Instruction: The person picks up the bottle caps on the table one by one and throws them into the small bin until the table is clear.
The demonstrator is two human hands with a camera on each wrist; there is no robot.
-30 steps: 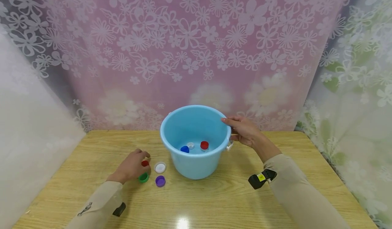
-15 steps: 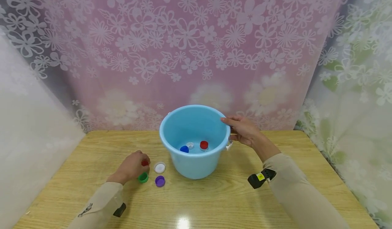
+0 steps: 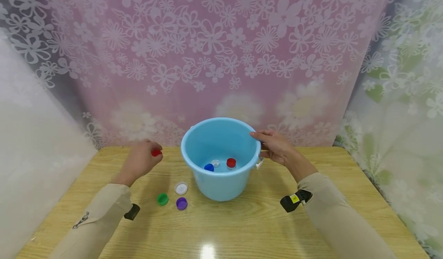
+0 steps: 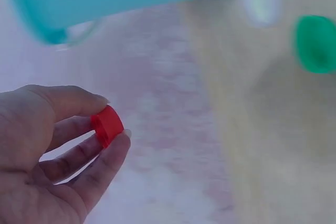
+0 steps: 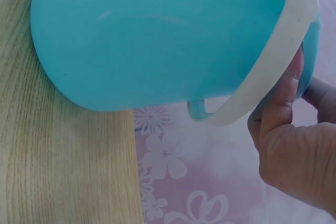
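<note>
A red bottle cap [image 4: 108,125] is pinched between the thumb and fingers of my left hand [image 3: 140,159], which is raised left of the bucket near the table's far edge. My right hand [image 3: 275,147] grips the rim of the light blue bucket [image 3: 221,186] on its right side, thumb over the rim and fingers outside. In the right wrist view the white handle [image 5: 273,66] hangs down beside those fingers. Inside the bucket lie a red cap [image 3: 231,162], a blue cap [image 3: 209,167] and a clear one [image 3: 215,163].
Left of the bucket, a white cap [image 3: 181,188], a purple cap [image 3: 181,203] and a green cap [image 3: 162,199] lie on the wooden table [image 3: 242,228]. A pink flowered curtain [image 3: 221,59] hangs behind the table's far edge.
My left hand has picked the red cap up from beside the green and white caps and carried it up, away and slightly left. My right hand and the bucket have stayed in place.
</note>
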